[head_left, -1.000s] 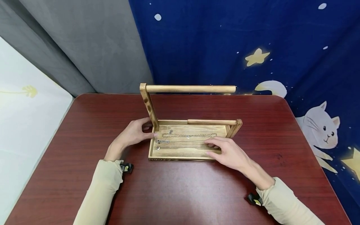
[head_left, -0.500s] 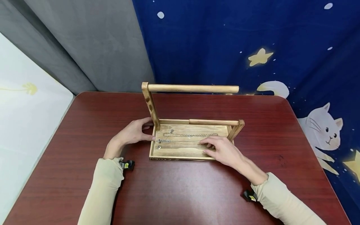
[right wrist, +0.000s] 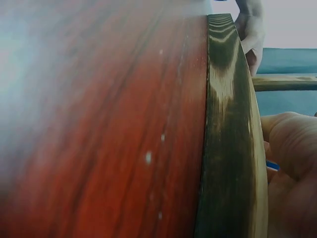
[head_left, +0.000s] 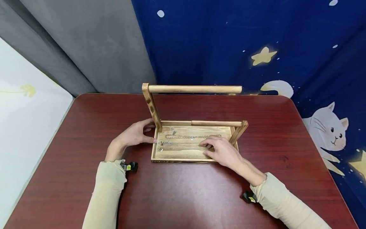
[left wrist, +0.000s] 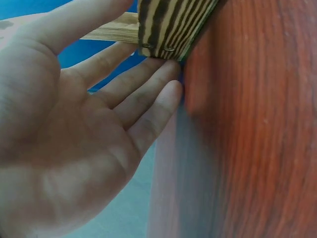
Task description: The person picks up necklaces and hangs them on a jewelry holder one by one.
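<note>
1. A wooden jewellery stand with a shallow rectangular tray (head_left: 180,155) is placed on the tabletop, between the two hands. Its pale, yellowish wood is marked by dark grain, and bold stripes are shown at close range.
2. A tall left post (head_left: 152,108) is topped by a long upper rod (head_left: 194,89), whose right end is left free. A shorter lower rod (head_left: 216,123) is carried by the right post (head_left: 238,132).
3. A silvery chain necklace (head_left: 183,137) is laid lengthwise across the tray floor. A small pendant (head_left: 162,143) and a round metal piece (head_left: 161,149) are seen near the left end; their details are too small to be told.
4. The left hand (head_left: 135,135) is held at the tray's left end, thumb at the rim and fingers mostly extended, spread apart from the thumb; it is not closed round anything.
5. The right hand (head_left: 224,151) is lowered over the tray's right half, fingers bent, a gap left between thumb and forefinger. Whether a fine chain is held cannot be told.
6. Compared with one second earlier, the right hand is shifted leftward, and part of the necklace's right end is now covered. The left hand is kept in nearly the same place.
7. The reddish-brown tabletop (head_left: 183,190) is backed by a grey curtain (head_left: 85,41) and a blue star-patterned curtain (head_left: 200,47).
</note>
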{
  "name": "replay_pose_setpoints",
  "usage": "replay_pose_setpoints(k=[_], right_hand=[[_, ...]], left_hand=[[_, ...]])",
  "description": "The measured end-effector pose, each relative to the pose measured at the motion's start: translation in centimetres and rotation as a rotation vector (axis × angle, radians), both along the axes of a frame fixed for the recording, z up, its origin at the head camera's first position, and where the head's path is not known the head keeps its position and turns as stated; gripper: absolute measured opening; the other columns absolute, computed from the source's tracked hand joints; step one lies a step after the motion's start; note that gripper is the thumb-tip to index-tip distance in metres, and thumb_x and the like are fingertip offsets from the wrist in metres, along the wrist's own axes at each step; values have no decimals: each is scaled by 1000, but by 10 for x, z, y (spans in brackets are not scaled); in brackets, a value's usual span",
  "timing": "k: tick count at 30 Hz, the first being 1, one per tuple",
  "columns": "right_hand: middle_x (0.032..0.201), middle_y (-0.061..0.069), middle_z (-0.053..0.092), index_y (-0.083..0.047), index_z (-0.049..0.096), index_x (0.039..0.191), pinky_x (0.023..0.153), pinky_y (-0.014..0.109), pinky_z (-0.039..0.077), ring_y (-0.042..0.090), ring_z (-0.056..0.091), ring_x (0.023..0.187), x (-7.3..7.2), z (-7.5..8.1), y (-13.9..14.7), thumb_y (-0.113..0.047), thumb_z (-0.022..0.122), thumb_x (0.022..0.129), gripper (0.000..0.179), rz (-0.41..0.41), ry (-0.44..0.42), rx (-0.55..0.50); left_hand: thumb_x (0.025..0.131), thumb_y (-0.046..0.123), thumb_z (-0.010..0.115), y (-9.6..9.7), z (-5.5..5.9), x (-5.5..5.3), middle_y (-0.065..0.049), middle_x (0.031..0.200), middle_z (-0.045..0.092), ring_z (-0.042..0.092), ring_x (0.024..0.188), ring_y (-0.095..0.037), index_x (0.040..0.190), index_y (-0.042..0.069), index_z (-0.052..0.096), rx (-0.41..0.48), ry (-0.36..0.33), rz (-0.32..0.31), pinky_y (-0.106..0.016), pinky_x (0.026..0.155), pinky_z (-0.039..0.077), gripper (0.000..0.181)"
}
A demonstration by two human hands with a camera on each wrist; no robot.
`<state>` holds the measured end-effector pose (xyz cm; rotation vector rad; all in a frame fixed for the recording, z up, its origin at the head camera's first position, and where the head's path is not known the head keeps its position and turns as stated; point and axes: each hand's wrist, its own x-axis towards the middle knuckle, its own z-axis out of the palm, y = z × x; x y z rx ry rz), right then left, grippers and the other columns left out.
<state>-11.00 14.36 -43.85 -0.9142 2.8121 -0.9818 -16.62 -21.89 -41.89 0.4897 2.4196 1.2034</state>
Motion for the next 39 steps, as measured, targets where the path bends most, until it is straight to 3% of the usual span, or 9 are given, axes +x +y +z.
replay_pose_setpoints(k=[14,39], right_hand=[[87,-7,66,-15,77,93,72,23,53,8,63,79,-1,-5,-13,-12,83,80,15,-80,-21,7],[76,-13,66,-23,76,73,61,24,50,-1,55,63,-5,5,-21,-17,81,82,12,-187,-96,135]], left_hand=[[80,9,84,-1,-4,2,-18,146,49,45,136,-34,149,6,40,25,-25,-17,-49,111,39,81],[81,12,84,1,-3,1,-20,147,48,43,137,-36,151,4,36,-17,-14,-14,-50,112,36,85]])
